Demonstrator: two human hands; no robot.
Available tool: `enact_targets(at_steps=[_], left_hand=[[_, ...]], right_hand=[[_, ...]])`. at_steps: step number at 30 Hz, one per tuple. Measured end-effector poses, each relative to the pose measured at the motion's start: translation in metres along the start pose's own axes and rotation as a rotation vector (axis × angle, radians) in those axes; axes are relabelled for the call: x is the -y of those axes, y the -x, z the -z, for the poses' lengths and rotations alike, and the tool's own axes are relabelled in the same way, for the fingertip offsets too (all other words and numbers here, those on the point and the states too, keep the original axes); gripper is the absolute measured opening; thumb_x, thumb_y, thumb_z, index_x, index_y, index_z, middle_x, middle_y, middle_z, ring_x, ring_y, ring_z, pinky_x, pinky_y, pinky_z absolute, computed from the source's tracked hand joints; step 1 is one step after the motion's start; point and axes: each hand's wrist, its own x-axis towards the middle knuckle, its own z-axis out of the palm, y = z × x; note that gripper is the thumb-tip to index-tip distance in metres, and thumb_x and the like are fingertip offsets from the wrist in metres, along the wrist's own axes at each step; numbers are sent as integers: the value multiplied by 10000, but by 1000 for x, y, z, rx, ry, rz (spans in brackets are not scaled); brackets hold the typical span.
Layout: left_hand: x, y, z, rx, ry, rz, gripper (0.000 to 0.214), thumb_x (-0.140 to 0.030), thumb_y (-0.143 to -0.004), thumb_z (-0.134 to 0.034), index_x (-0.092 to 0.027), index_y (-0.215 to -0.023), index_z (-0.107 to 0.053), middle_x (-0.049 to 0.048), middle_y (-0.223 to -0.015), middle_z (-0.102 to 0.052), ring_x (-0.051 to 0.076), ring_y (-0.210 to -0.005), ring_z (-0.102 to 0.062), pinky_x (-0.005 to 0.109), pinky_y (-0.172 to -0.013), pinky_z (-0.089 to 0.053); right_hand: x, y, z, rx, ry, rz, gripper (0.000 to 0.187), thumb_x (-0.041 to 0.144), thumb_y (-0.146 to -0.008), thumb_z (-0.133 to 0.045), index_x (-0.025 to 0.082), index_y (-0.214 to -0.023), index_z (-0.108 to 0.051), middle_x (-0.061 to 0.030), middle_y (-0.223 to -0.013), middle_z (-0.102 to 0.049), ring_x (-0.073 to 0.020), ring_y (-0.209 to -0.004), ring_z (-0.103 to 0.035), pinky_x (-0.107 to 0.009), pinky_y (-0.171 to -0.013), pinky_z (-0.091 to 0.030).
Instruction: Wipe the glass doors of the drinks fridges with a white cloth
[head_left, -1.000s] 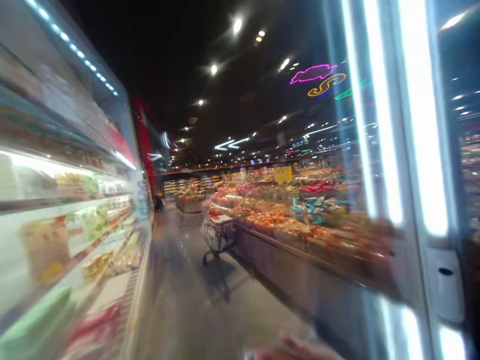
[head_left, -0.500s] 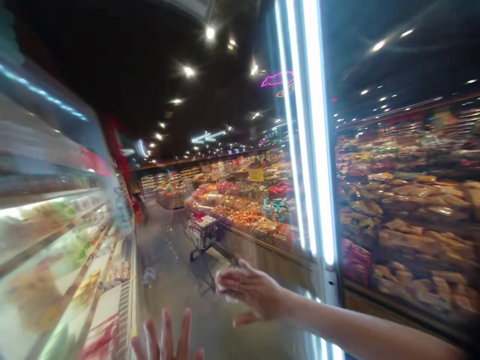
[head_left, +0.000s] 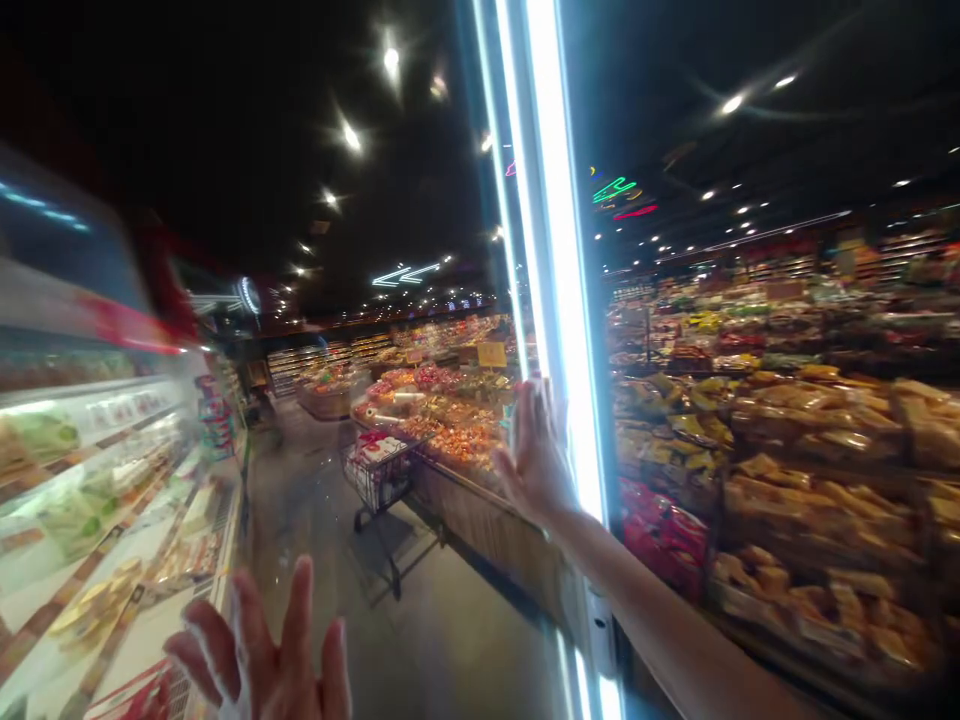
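Observation:
My right hand is raised with its arm reaching in from the lower right. It is blurred, with a white wipe partly hidden under its fingers; whether that is paper or cloth I cannot tell. The palm faces away from me, flat towards a clear glass pane beside the bright vertical light strip. Low in the view, my left hand is open with fingers spread, holding nothing.
A shopping cart with packages in it stands in the aisle beside a long produce display. Lit refrigerated shelves line the left side. Packaged food shows at the right, beyond the light strip.
My right hand has moved up and to the right, from low over the aisle to beside the light strip. My left hand has shifted left and up. The view has turned slightly right.

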Motion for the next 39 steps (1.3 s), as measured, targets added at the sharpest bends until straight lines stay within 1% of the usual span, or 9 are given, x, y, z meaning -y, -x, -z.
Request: enact_targets(at_steps=[2,7,11,13,18,24,30,36,39], left_hand=[[-7,-15,-5,-12,-23,-21,973,-303,-877,-697,-363,-1648,-106,36,-1755,109,402,-1599,133,764,-1211,28],[-10,-33,0,-17,-107,-1,938,-270,-879,-670,-353,-1643,-131,34,-1755,63,462,-1593,71,833,-1175,12],[-1,-33,14,-15,-189,12,916,-197,-897,-620,-328,-1650,-115,74,-1756,42,450,-1596,53,817,-1187,1],[6,-32,22,-16,-214,9,924,-201,-907,-619,-315,-1655,-89,96,-1754,68,446,-1594,77,809,-1190,10],[29,-26,45,14,-273,19,920,-216,-923,-607,-268,-1659,-56,117,-1746,114,422,-1591,144,804,-1195,21],[75,-13,73,43,-315,95,943,-313,-924,-631,-275,-1659,-41,102,-1746,123,409,-1595,145,799,-1202,26],[118,-11,104,38,-333,145,875,-323,-959,-580,-301,-1659,-57,89,-1756,81,370,-1609,111,752,-1237,31],[169,-46,138,-2,-371,64,810,-391,-989,-510,-374,-1652,-44,4,-1757,106,328,-1611,109,632,-1277,81],[188,-84,150,-66,-359,7,752,-401,-1006,-461,-398,-1648,-69,-11,-1761,63,339,-1614,71,656,-1279,53]], right_hand=[[-3,-10,-1,-10,-23,-53,934,569,-1009,-375,110,-1648,128,-196,-1730,2,-397,-1595,-24,-687,-1238,-258],[24,-8,-5,177,-19,461,1132,898,-834,-332,225,-1670,27,-28,-1702,-249,-235,-1612,-58,-523,-1267,-338],[18,-46,4,28,-12,2,937,661,-1007,-288,169,-1624,217,-126,-1738,-121,-330,-1611,-60,-682,-1284,-153],[27,-56,4,2,-54,-62,888,633,-1031,-253,181,-1618,237,-125,-1748,-49,-350,-1611,-31,-716,-1275,-80],[84,-43,-4,137,-190,578,1068,817,-932,-347,106,-1663,-31,-88,-1730,-135,-247,-1622,-24,-483,-1327,49],[126,-84,-18,-13,-210,135,949,702,-992,-334,194,-1655,118,-55,-1723,84,-385,-1599,-9,-690,-1292,13],[224,-49,-36,104,-235,764,1056,832,-902,-405,113,-1649,-202,-45,-1724,-187,-205,-1625,-10,-427,-1343,57],[225,-199,-29,16,-208,469,989,781,-952,-338,170,-1669,-37,-92,-1738,-92,-292,-1616,-80,-553,-1330,14],[257,-223,-21,3,-170,634,1019,829,-911,-359,177,-1666,-149,-71,-1733,-170,-300,-1613,-92,-545,-1335,-34]])
